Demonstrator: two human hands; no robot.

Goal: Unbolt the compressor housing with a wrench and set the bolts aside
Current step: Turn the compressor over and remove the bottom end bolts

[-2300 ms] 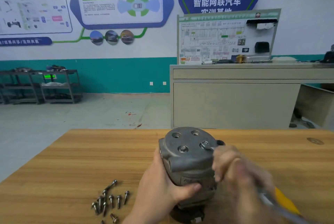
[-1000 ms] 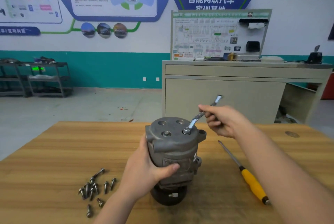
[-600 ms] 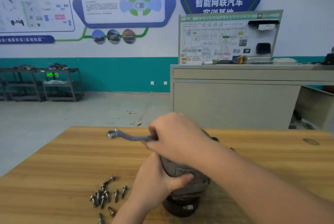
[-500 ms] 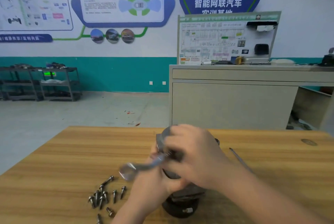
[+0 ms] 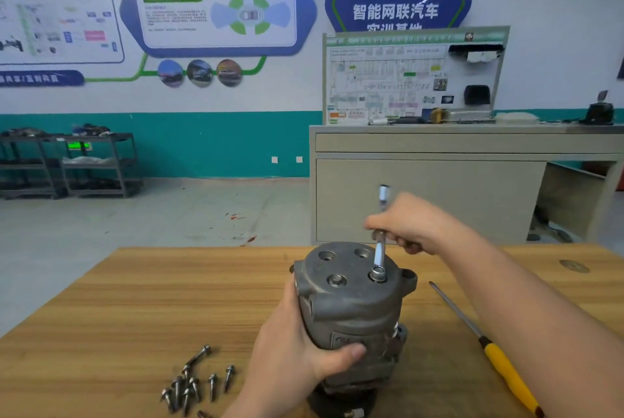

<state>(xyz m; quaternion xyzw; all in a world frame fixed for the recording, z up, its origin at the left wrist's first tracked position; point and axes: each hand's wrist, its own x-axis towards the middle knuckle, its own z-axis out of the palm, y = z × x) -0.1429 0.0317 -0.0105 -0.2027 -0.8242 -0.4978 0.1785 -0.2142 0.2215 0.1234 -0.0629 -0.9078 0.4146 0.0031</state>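
Note:
A grey cast compressor housing (image 5: 351,303) stands upright on the wooden table (image 5: 101,333). My left hand (image 5: 297,353) grips its side, thumb across the front. My right hand (image 5: 415,228) holds a silver ring wrench (image 5: 381,249), whose lower ring sits on a bolt (image 5: 377,274) at the right of the housing's top face. The wrench's handle points up and away from me. Another bolt head (image 5: 336,280) shows in the top face, beside two open holes at the back. Several loose bolts (image 5: 196,384) lie on the table to the left of the housing.
A screwdriver with a yellow handle (image 5: 503,367) lies on the table to the right, under my right forearm. A beige counter (image 5: 439,181) with a diagram board stands beyond the table. Metal shelving (image 5: 67,164) lines the far left wall.
The wrench swung round to the left over the housing and has come back: its ring sits on the right-hand bolt again, handle pointing away. My left hand has kept its grip on the housing.

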